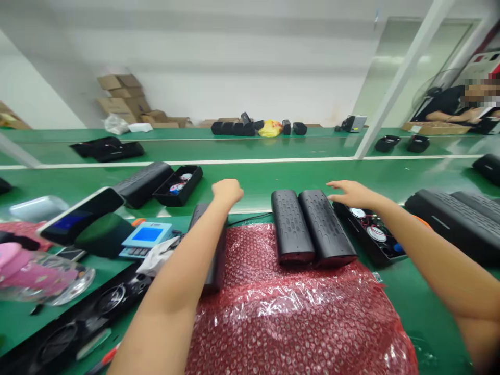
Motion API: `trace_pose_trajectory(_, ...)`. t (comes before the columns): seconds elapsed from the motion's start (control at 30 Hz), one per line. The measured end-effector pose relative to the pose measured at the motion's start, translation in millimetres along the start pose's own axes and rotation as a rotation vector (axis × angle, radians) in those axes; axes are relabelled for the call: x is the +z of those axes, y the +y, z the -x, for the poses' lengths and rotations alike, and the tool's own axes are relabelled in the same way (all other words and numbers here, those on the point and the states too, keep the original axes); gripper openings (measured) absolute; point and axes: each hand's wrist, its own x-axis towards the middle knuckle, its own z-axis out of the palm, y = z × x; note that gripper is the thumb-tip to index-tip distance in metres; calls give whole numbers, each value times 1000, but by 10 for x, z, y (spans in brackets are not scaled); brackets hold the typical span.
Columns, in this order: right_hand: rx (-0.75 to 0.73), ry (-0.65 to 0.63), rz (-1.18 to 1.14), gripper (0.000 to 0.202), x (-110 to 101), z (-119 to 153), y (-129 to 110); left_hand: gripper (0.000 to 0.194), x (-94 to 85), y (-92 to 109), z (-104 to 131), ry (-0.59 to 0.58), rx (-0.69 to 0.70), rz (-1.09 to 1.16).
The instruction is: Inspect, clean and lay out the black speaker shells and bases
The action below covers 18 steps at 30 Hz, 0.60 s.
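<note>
My left hand (227, 191) is curled closed above the far end of a black speaker housing (213, 271), which my forearm partly covers. Whatever those fingers may hold is hidden. To the right, my right hand (351, 194) has its fingers stretched out over the far end of an open speaker shell (375, 232) with round drivers and red wires inside. Two black speaker covers (308, 226) with a slotted pattern lie side by side between my hands. Under them spreads red bubble wrap (297, 317).
On the left are a pink-capped bottle (42, 273), a light-blue meter (146, 237), a propped phone (82, 213) and a long black speaker panel (86, 317). More speaker housings (457, 224) lie at right. A person (445, 107) is at the far right behind the bench.
</note>
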Motion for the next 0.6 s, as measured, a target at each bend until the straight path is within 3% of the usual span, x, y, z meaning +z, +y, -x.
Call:
trace_pose_trajectory(0.07, -119, -93, -5, 69, 68, -225, -339, 40, 97, 257, 191, -102, 39, 141)
trace_pose_trajectory(0.17, -195, -225, 14, 87, 185, -560, -698, 38, 417, 532, 502, -330, 61, 417)
trace_pose_trajectory(0.27, -266, -335, 19, 74, 252, -801, -867, 36, 792, 644, 758, -387, 68, 719)
trace_pose_trajectory(0.37, -308, -353, -18, 59, 262, -892, -957, 36, 1046, 623, 876, -377, 62, 975)
trace_pose_trajectory(0.5, -330, -262, -223, 64, 228, -813, -1097, 34, 1113, 462, 898, -320, 77, 1182)
trace_pose_trajectory(0.6, -362, -155, -504, 82, 167, -677, -1240, 36, 953, 314, 892, -227, 127, 1236)
